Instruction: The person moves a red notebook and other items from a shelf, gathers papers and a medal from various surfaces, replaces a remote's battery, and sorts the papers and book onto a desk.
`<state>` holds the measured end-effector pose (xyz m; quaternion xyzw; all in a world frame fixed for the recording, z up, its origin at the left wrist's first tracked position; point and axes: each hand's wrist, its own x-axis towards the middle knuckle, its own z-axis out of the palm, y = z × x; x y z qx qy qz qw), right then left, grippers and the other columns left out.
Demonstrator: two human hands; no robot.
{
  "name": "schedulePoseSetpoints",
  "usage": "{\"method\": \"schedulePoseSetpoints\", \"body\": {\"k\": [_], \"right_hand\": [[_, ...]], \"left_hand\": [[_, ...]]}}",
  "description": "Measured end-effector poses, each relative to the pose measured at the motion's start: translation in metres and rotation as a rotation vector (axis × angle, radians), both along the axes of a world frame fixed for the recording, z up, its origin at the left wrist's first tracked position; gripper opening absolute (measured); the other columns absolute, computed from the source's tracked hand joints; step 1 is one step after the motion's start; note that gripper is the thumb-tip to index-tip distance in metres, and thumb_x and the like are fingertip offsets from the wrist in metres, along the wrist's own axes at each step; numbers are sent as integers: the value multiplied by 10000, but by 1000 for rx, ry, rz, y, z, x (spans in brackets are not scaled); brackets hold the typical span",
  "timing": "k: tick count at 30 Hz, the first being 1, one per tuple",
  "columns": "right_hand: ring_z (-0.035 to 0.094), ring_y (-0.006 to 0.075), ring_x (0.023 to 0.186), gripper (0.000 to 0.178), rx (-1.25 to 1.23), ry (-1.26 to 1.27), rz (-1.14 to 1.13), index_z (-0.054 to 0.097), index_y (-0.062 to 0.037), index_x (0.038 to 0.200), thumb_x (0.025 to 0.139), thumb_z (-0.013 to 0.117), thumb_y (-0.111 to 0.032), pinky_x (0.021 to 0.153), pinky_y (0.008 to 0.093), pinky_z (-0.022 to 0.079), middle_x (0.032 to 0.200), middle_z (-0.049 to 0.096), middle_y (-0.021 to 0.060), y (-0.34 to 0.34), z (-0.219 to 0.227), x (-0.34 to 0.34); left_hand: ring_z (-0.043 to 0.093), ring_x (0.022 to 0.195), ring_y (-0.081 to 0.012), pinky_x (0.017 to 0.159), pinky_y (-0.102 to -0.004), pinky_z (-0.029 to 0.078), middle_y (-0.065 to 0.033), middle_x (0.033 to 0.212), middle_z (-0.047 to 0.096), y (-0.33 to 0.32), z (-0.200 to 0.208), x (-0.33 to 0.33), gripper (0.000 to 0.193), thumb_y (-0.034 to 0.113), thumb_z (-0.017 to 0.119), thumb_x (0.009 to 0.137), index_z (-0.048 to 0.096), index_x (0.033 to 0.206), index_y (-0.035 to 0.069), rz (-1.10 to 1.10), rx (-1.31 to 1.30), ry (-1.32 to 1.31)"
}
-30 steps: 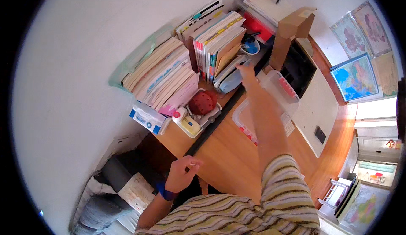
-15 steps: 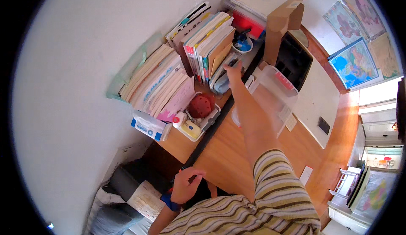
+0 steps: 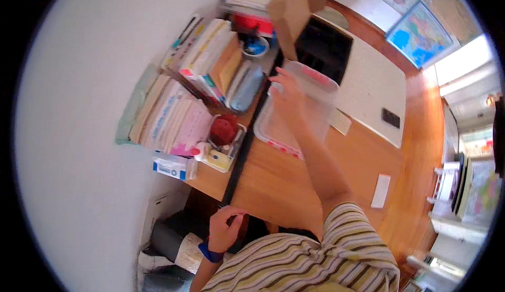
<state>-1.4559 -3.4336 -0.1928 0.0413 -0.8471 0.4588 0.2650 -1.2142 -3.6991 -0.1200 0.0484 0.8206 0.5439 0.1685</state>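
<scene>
My right hand point(image 3: 288, 98) reaches over a clear plastic box point(image 3: 320, 89) with red-pink clips on the desk. Its fingers are stretched forward and apart, somewhat blurred, beside a small white item point(image 3: 276, 87) at the box's far left edge. Whether they touch it, I cannot tell. To the left of that hand lies a grey-blue pencil case point(image 3: 247, 89), in front of upright books. My left hand point(image 3: 225, 229), with a blue band on its wrist, hovers by the desk's near left edge. Its fingers are loosely curled, with a gap at the thumb and nothing visible in them.
Books point(image 3: 176, 116) stand along the wall. Nearer are a small white basket point(image 3: 223, 167) with a dark red object and a blue-white packet point(image 3: 171, 167). An open cardboard box point(image 3: 289, 16) stands at the back. A phone point(image 3: 391, 117) lies on the white board point(image 3: 371, 87) at right.
My right hand has left the pencil case and come over the plastic box, to the right. The view has turned, shifting the desk leftward. My left hand stays near the edge.
</scene>
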Motion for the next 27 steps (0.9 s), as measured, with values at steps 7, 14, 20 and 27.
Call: {"method": "schedulePoseSetpoints", "body": {"k": [7, 14, 20, 27], "right_hand": [[625, 256, 870, 201, 53, -841, -838, 655, -4, 883, 740, 662, -144, 771, 340, 479, 890, 658, 142, 247, -92, 147], [538, 355, 1057, 496, 223, -771, -487, 553, -29, 1137, 718, 699, -251, 892, 420, 446, 1087, 588, 194, 273, -172, 147], [314, 354, 1290, 700, 745, -686, -405, 381, -53, 1322, 705, 686, -180, 1081, 429, 246, 1346, 396, 205, 272, -192, 122], [409, 342, 1195, 678, 469, -784, -405, 424, -82, 1282, 677, 711, -189, 1024, 423, 323, 1262, 460, 191, 265, -142, 146]], "left_hand": [[629, 813, -185, 758, -265, 470, -99, 866, 658, 42, 21, 18, 121, 23, 567, 826, 660, 904, 13, -81, -1, -60], [620, 838, -156, 770, -259, 477, -89, 901, 654, 64, 35, 66, 142, -9, 550, 825, 647, 929, -8, 53, 8, -263], [617, 848, -152, 771, -257, 479, -86, 908, 652, 72, 49, 104, 141, 5, 553, 828, 644, 935, -11, 171, -132, -261], [618, 863, -140, 781, -260, 486, -97, 916, 653, 80, 45, 138, 152, 64, 553, 865, 634, 969, -12, 206, -129, -307]]}}
